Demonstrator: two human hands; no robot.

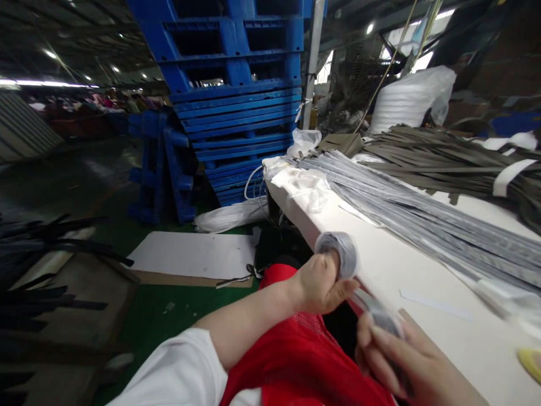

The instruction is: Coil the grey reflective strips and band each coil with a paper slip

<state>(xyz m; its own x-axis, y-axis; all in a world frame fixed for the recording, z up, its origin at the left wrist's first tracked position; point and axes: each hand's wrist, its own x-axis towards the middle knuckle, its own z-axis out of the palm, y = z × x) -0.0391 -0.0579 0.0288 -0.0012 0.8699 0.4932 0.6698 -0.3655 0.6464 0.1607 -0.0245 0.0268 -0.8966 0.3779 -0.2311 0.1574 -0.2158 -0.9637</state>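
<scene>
My left hand (318, 283) is closed around a grey strip (344, 252), which looks like flat fabric or webbing and curls up in a loop above my fist. Lower right, my right hand (391, 352) grips another stretch of grey strip, bent over between the fingers and blurred by motion. A short length of the strip runs between both hands, just off the near edge of the white table (376, 256). Across the table lies a long bundle of similar grey strips (406, 217).
Dark olive strips (426, 160) are heaped at the table's far side, near a white foam roll (401, 104). Blue pallets (249, 118) are stacked ahead. Yellow tape (530, 363) sits at far right. Black strips (46, 293) hang over a box at left.
</scene>
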